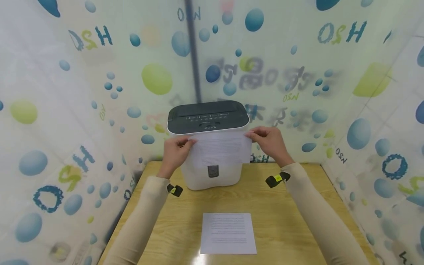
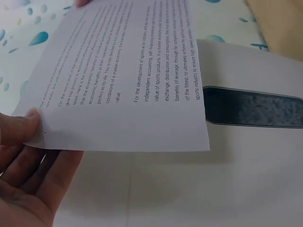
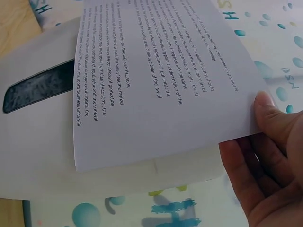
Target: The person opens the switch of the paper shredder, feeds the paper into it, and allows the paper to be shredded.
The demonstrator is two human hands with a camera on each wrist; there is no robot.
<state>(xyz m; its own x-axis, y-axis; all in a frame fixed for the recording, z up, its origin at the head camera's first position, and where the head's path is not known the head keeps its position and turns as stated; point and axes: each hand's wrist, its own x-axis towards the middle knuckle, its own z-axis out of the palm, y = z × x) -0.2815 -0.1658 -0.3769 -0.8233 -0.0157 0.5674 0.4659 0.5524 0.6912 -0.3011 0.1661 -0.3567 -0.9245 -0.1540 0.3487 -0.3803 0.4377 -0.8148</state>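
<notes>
A printed sheet of paper (image 1: 220,149) is held up by its two upper corners in front of the white paper shredder (image 1: 212,180). My left hand (image 1: 175,152) pinches one corner between thumb and fingers; in the left wrist view the thumb lies on the printed side of the sheet (image 2: 118,123). At the other corner my right hand (image 1: 268,141) pinches the paper, thumb on top, as the right wrist view of the sheet (image 3: 142,132) shows. The sheet's upper edge is just below the shredder's dark top (image 1: 208,116), which has a long slot (image 1: 207,108).
Another printed sheet (image 1: 228,233) lies flat on the wooden table (image 1: 175,221), nearer to me than the shredder. A dark window (image 1: 213,171) sits in the shredder's front. Patterned curtains (image 1: 132,110) close in the table at the back and sides.
</notes>
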